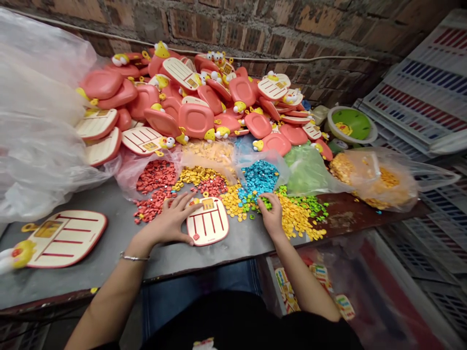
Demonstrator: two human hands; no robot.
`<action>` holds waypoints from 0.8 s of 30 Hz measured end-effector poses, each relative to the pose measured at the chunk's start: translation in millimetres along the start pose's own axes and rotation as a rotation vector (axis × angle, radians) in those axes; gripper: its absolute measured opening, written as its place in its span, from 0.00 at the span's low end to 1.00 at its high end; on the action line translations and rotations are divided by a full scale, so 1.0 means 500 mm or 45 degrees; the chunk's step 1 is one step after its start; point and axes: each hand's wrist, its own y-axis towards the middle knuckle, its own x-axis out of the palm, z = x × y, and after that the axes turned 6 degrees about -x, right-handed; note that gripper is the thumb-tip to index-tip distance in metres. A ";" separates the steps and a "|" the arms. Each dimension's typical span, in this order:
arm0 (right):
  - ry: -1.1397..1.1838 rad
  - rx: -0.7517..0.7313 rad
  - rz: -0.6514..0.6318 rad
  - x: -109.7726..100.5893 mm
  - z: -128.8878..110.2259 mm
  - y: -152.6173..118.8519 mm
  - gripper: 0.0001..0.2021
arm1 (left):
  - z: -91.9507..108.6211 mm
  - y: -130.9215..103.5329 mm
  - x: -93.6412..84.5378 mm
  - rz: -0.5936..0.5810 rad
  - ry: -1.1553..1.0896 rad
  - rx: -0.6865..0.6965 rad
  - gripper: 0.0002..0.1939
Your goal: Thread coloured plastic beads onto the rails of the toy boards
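My left hand [166, 221] lies spread at the left side of a cream board with red edging [212, 227]. Its thumb touches the lower left edge, and the index finger reaches over the top near a yellow window. One small red piece [196, 236] sits at the bottom of the board's left slot. To the right, my right hand [273, 216] has its fingers curled round small green pieces [267, 203] at the pile; its fingertips are partly hidden. Around the hands lie loose red pieces [155, 206], yellow pieces [297, 216] and blue pieces [260, 176].
A heap of similar red-backed boards [197, 119] with duck heads stands against the brick wall. Another board [69, 238] lies at left beside a large clear plastic bag [40, 112]. At right are a bag of orange pieces [388, 180], a green bowl [352, 124] and stacked crates [419, 92].
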 end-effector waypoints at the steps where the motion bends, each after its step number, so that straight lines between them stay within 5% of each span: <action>1: -0.073 -0.085 -0.040 0.006 -0.003 0.004 0.09 | 0.000 0.000 0.000 0.004 0.001 0.003 0.55; 9: -0.112 -0.243 -0.440 0.006 -0.008 0.034 0.08 | -0.007 -0.004 -0.004 0.025 -0.016 -0.020 0.53; 16: -0.014 -0.251 -0.279 -0.008 -0.033 0.062 0.07 | -0.004 -0.010 -0.006 0.057 -0.033 0.022 0.53; 20: -0.140 -0.363 -0.514 0.044 -0.068 0.109 0.08 | 0.002 -0.009 -0.003 0.042 -0.034 0.017 0.55; 24: -0.614 -0.457 -0.827 0.127 -0.085 0.154 0.08 | 0.005 -0.006 -0.002 0.029 -0.028 0.010 0.53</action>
